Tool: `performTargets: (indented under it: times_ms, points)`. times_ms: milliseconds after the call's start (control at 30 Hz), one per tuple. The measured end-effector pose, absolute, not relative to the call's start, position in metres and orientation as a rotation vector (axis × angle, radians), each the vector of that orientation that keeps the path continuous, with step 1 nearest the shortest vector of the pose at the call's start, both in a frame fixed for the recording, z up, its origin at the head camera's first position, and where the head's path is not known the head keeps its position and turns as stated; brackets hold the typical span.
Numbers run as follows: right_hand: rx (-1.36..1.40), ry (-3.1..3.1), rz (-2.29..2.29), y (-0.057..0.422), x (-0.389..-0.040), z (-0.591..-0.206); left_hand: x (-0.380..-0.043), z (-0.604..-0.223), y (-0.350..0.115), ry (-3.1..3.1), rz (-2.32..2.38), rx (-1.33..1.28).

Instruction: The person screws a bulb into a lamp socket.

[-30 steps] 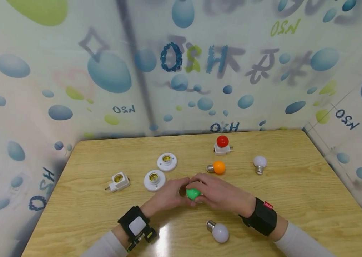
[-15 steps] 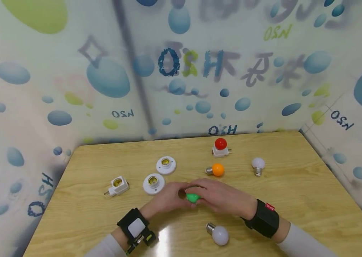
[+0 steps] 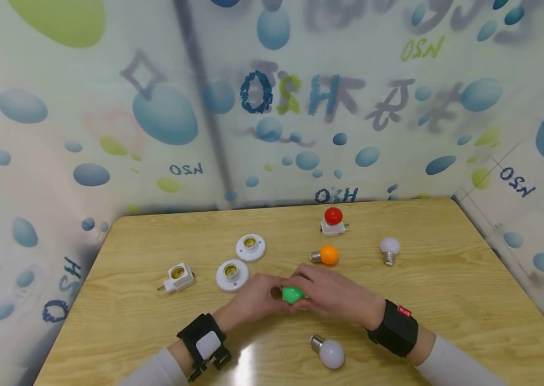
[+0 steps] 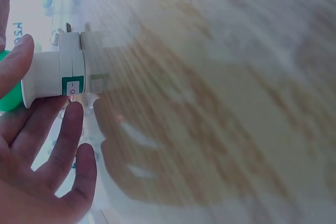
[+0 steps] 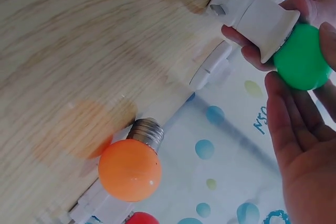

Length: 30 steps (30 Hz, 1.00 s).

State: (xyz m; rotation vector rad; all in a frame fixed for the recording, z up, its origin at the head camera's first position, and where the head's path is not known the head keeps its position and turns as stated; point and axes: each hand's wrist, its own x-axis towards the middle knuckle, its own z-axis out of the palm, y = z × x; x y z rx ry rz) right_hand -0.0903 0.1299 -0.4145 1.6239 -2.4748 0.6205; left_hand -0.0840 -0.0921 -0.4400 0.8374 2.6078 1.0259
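Observation:
In the head view both hands meet over the middle of the table. My left hand holds a white plug-in lamp socket, which has a small rocker switch on its side; its flat prongs show in the right wrist view. The fingers and thumb of my right hand grip a green bulb, whose base is hidden in the socket's mouth. An orange bulb with a metal screw base lies just beyond the right hand. Nearer the body lies a white bulb.
Two round white lamp holders stand beyond the left hand, with another plug-in socket farther left. At the back, a red bulb sits in a plug-in socket. A second white bulb lies right of it. A patterned curtain closes the back.
The right fingers have shifted on the green bulb, so more of it shows than half a second ago. Both hands stay at nearly the same place; the view tilts slightly.

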Motion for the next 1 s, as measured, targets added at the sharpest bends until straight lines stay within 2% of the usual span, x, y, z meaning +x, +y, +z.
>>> performTargets:
  times_ms: [333, 667, 1000]
  points:
    - [1.551, -2.566, 0.581, 0.1275, -0.0882, -0.4147, -0.0789, -0.4402, -0.0907, 2.670, 1.006, 0.849]
    - [1.671, -2.545, 0.672, 0.1338, -0.0882, -0.4102, -0.0793, -0.4393, -0.0908, 2.635, 1.062, 0.836]
    - [1.618, -2.546, 0.559, 0.1331, -0.0880, -0.4101, -0.0786, -0.4403, -0.0892, 2.649, 1.055, 0.854]
